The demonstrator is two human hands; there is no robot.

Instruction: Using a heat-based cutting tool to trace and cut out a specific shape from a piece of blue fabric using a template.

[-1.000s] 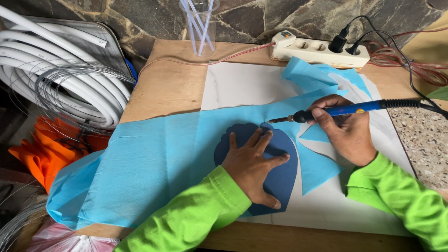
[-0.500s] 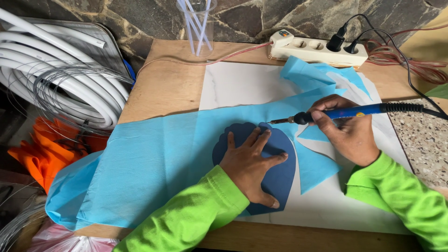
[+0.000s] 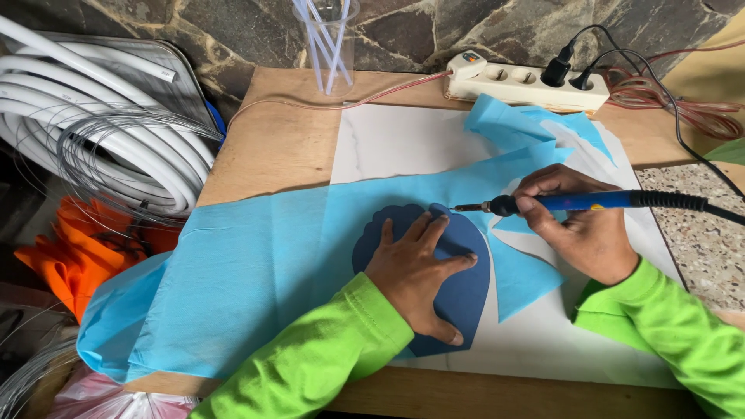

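Left hand: the left hand (image 3: 415, 271) lies flat with fingers spread open – it presses on the dark blue template (image 3: 458, 299).
Right hand: the right hand (image 3: 578, 225) is closed around the blue soldering iron (image 3: 590, 202), held like a pen.
Iron tip: it touches the light blue cloth (image 3: 256, 271) just beside the upper edge of the template.
Template: a scalloped shape, it lies on the cloth over the white board (image 3: 403, 143) – near the middle of the wooden table (image 3: 272, 147).
Behind: a power strip (image 3: 520, 84) and a plastic cup (image 3: 330, 46).
Left side: white hose (image 3: 101, 132), wire, orange cloth (image 3: 74, 248).
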